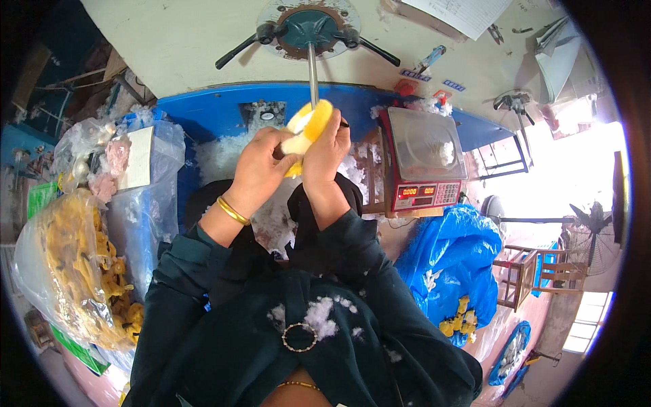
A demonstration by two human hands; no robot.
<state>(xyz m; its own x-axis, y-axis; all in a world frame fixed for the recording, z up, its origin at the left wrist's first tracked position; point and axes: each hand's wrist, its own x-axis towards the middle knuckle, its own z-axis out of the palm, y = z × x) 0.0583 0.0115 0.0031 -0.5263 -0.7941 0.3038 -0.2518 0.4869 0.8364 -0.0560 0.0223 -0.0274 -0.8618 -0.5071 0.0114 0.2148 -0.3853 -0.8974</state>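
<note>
A yellow and white plush piece (314, 123) sits at the end of a thin metal tube (312, 71). The tube sticks out toward me from a round dark-green fitting (308, 30) with two black handles. My left hand (261, 163) grips the plush from the left, thumb and fingers closed on its lower part. From the right, my right hand (325, 152) is wrapped along its side. The tube's tip is hidden at the plush, so I cannot tell how far it reaches in. Loose white stuffing fluff (224, 159) lies below and around my hands.
Right of my hands stands a red digital scale (426, 193). A clear bag of yellow plush pieces (74, 264) is at the left. At the right, a blue plastic bag (451, 251) holds several yellow pieces. Papers (461, 13) lie on the pale machine panel (169, 41).
</note>
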